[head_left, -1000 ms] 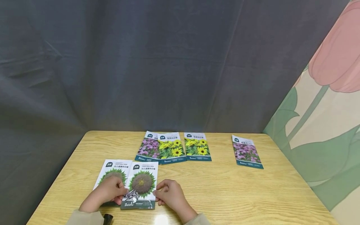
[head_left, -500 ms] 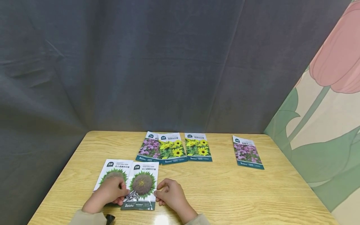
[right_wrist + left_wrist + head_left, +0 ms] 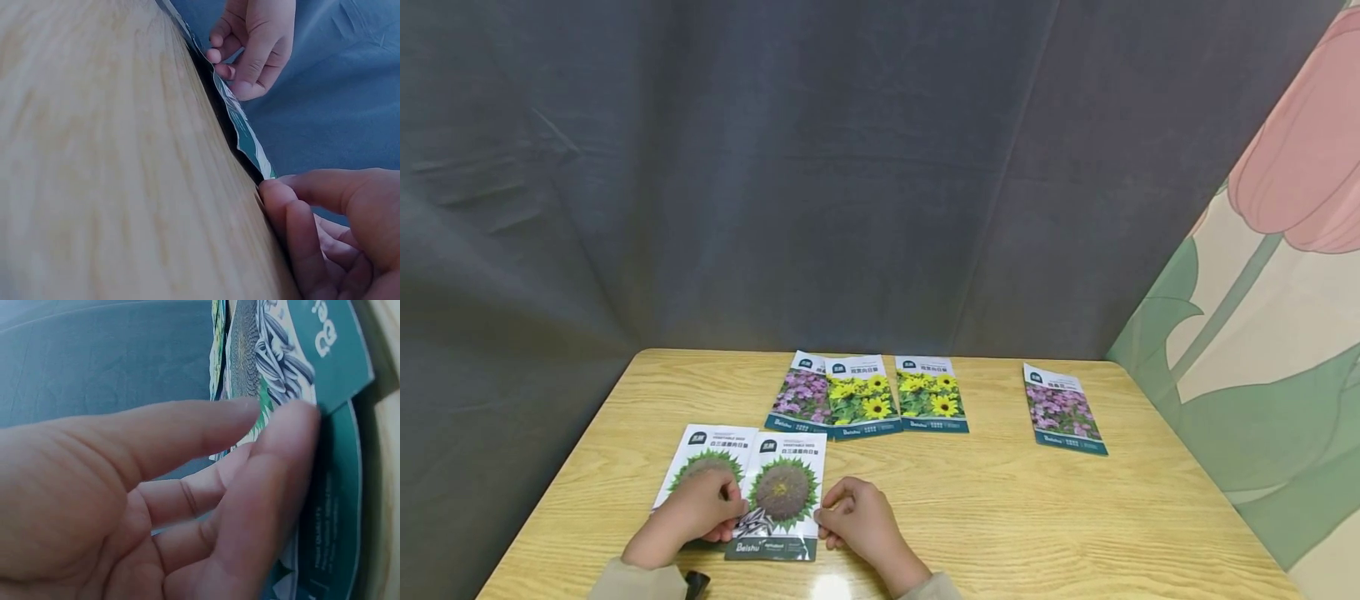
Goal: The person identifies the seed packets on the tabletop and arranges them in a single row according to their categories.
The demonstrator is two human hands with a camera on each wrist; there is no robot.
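A seed packet (image 3: 784, 492) with a big sunflower head and striped seeds lies near the front of the table. My left hand (image 3: 703, 507) pinches its left edge; in the left wrist view the thumb and index finger meet at that edge, beside the printed seeds. From the other side, my right hand (image 3: 861, 517) pinches the right edge between thumb and index finger, as the right wrist view also shows. A second, matching packet (image 3: 711, 450) lies on the left, its right side under the first one and its lower part hidden by my left hand.
On the wooden table (image 3: 1000, 517), a purple-flower packet (image 3: 801, 396) lies partly under a yellow-sunflower packet (image 3: 863, 398) at the back. Another yellow-sunflower packet (image 3: 932, 396) is beside them. One more purple-flower packet (image 3: 1063, 410) lies at right. A dark curtain (image 3: 850, 183) hangs behind.
Both hands keep their hold on the sunflower-head packet, which lies almost where it was. The whole head view has shifted slightly to the right.
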